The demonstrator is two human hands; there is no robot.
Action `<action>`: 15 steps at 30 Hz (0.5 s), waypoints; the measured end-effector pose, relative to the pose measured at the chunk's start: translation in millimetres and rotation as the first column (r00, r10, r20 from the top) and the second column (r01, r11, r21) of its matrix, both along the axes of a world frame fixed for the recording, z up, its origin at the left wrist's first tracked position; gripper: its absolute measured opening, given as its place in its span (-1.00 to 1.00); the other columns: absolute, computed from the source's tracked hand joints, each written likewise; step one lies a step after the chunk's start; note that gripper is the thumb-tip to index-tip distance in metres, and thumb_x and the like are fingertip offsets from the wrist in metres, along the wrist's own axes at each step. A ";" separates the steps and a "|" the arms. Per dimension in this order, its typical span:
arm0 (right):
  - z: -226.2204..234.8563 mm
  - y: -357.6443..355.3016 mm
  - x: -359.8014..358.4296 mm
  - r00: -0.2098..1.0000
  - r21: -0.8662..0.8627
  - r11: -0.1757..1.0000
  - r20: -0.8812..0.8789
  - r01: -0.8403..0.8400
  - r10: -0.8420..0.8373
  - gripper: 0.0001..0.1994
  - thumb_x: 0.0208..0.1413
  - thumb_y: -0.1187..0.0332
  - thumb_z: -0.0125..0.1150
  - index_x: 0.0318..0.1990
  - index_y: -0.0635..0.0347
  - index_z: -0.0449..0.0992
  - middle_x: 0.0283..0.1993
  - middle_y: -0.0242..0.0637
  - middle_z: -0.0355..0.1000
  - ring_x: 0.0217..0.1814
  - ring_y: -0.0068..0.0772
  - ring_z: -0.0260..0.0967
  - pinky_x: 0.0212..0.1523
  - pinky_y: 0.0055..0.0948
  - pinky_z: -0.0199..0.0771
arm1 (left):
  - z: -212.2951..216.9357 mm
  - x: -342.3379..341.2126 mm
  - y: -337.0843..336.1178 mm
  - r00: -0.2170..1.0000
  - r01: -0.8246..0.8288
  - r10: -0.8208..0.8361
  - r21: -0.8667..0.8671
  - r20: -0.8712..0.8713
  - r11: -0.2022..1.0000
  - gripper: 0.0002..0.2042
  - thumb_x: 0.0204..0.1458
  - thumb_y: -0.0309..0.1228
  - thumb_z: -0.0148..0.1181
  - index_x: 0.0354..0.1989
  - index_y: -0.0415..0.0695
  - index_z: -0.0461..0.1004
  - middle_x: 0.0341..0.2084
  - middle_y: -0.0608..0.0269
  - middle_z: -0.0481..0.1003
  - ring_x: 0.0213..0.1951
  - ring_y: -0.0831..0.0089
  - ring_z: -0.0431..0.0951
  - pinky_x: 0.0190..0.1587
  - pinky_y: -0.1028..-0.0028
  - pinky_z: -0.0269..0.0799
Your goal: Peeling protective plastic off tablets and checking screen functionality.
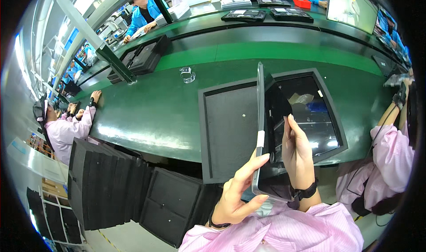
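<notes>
A thin flat panel [260,101] with a silvery edge and a dark face, like a tablet or a display, stands almost upright in front of me. My left hand [239,194] grips its lower edge, thumb and fingers on either side. On the dark-face side, my right hand [298,152] has its fingers pressed together at the edge of a black sheet-like part [277,102]. Whether that part belongs to the panel I cannot tell. Beneath the panel lies a grey foam tray [213,163]. Right of it, a glossy black panel [310,114] with reflections sits in a dark frame.
A small clear roll [187,74], perhaps tape, stands on the green bench [146,105]. Black foam trays [106,185] are stacked at lower left. A green post [113,61] rises at far left. Co-workers sit left, right and across; dark devices [243,15] lie opposite.
</notes>
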State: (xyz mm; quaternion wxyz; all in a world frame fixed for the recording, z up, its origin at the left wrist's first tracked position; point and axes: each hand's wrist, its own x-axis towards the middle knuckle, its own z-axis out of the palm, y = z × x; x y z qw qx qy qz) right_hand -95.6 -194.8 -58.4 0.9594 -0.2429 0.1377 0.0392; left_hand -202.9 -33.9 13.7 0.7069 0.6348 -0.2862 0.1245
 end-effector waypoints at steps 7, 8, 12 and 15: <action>26.9 8.5 -1.5 0.998 -0.038 0.998 -0.037 0.047 -0.048 -0.87 -0.01 0.52 0.21 -0.30 0.35 0.42 -0.26 -0.28 0.39 -0.16 -0.58 0.39 -0.09 -0.80 0.43 | -0.5 0.8 -2.3 0.999 -0.035 0.035 -0.006 -0.006 0.999 -0.39 -0.01 -0.58 0.09 0.20 -0.40 -0.05 0.18 -0.27 0.05 0.22 0.12 0.12 0.19 0.34 0.07; 30.0 8.1 -1.6 0.999 -0.041 0.998 -0.028 0.043 -0.044 -0.86 0.00 0.51 0.20 -0.30 0.35 0.42 -0.26 -0.27 0.38 -0.16 -0.58 0.39 -0.09 -0.80 0.43 | 0.9 1.1 -3.0 0.998 -0.057 0.058 0.005 -0.005 0.998 -0.41 0.00 -0.55 0.08 0.19 -0.40 -0.04 0.18 -0.26 0.05 0.22 0.12 0.13 0.19 0.34 0.07; 30.1 7.6 -1.4 0.999 -0.006 0.999 -0.039 0.032 -0.032 -0.87 0.01 0.51 0.20 -0.29 0.34 0.42 -0.26 -0.28 0.39 -0.17 -0.59 0.39 -0.10 -0.80 0.44 | -1.6 -0.3 -1.8 0.998 -0.060 0.058 -0.090 -0.024 0.994 -0.47 0.04 -0.49 0.03 0.16 -0.40 0.01 0.17 -0.25 0.08 0.21 0.14 0.15 0.19 0.35 0.06; 29.6 7.9 -4.6 1.000 -0.009 1.000 0.023 0.021 -0.021 -0.87 0.01 0.51 0.20 -0.30 0.34 0.42 -0.25 -0.27 0.39 -0.17 -0.59 0.39 -0.10 -0.80 0.43 | -0.9 -2.8 -4.2 0.996 -0.079 0.073 -0.123 -0.056 0.989 -0.51 0.06 -0.47 -0.01 0.14 -0.41 0.03 0.16 -0.26 0.10 0.20 0.15 0.16 0.20 0.35 0.05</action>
